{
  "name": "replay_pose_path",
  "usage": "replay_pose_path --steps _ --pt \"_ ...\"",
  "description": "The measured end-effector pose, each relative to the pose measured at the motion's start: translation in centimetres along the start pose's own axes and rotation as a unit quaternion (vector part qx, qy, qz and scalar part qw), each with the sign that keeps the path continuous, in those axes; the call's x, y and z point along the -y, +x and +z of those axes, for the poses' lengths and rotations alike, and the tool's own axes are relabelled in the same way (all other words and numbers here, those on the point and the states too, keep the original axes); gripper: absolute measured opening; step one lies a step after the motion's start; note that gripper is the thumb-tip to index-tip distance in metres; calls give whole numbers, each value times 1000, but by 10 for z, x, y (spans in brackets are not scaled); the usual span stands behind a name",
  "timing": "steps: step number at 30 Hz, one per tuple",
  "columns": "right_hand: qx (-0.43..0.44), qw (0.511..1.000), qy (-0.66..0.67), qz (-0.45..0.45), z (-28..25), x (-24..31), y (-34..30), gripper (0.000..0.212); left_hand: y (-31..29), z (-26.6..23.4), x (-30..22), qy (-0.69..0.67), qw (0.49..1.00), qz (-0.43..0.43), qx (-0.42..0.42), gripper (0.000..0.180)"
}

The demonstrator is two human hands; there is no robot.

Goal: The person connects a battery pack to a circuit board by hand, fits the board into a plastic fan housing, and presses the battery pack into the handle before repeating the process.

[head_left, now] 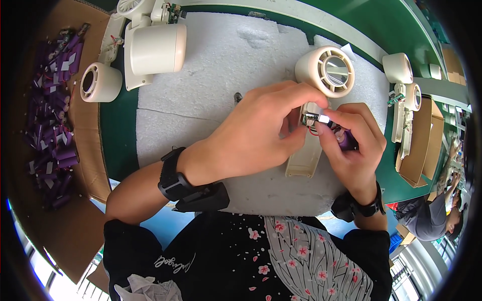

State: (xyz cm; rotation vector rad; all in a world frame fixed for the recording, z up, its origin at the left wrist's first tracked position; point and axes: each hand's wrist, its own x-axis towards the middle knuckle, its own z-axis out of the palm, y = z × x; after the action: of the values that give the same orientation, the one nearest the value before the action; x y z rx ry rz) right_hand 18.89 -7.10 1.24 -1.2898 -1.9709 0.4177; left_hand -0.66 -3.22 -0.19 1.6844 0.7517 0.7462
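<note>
A cream handheld fan (346, 83) lies on a foam sheet (216, 65), its round head away from me and its opened handle (304, 159) toward me. My left hand (256, 130) pinches the fan just below the head, beside a small circuit board (309, 119). My right hand (359, 145) is closed around a purple battery cell (347, 141). Between its thumb and index finger is a small white piece (324, 119), close against the board. A red wire (313, 133) loops below the board. The fingers partly hide where these parts meet.
A cardboard box (93, 145) at left holds several purple battery cells (52, 120). Cream fan parts (155, 49) stand at the back left, and more fan parts (399, 113) lie at right. Beside those is a small cardboard box (419, 145). Another person (427, 215) works at far right.
</note>
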Motion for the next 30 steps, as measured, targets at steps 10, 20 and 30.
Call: replay_pose_path --steps 10,20,30 --pt "19 999 -11 23 -2 5 -2 27 1 -1 -2 -34 998 -50 8 37" --pt "13 999 -19 32 -1 6 -2 27 1 -3 -2 -42 998 -53 17 37" --pt "1 1000 -24 11 2 4 0 25 1 -3 4 -56 998 -8 10 31"
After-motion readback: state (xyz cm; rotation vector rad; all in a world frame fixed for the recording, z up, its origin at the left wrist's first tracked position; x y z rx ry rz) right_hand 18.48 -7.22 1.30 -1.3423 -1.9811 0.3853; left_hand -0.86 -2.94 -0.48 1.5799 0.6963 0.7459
